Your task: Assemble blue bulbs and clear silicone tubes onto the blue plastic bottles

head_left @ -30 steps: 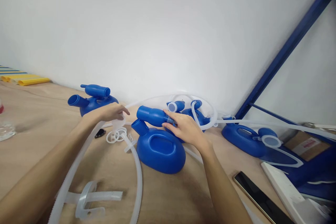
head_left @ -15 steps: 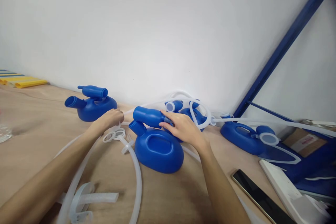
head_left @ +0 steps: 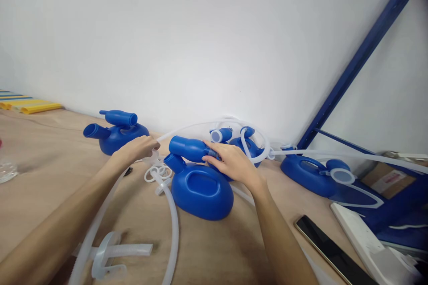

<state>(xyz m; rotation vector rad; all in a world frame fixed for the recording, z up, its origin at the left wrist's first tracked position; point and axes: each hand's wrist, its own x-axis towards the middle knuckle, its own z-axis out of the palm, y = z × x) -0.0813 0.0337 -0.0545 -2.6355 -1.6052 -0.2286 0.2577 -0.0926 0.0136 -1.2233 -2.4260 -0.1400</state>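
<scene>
Beige tabletop (head_left: 234, 249) spreads beneath a blue bottle (head_left: 202, 193). Nearest, left-front of that bottle, lies a flanged clear connector (head_left: 112, 251); right-front, a phone (head_left: 329, 247). Just above the bottle, the right hand (head_left: 232, 160) has thumb and fingers clasped round the narrow end of a blue tube (head_left: 189, 148). Left of the bottle's spout, the left hand (head_left: 143, 147) curls its fingers at a translucent piece (head_left: 152, 158); whether they grip it cannot be told. Behind the bottle, to its left, sits a second bottle (head_left: 120, 141); farthest back rises a white wall (head_left: 200, 53).
</scene>
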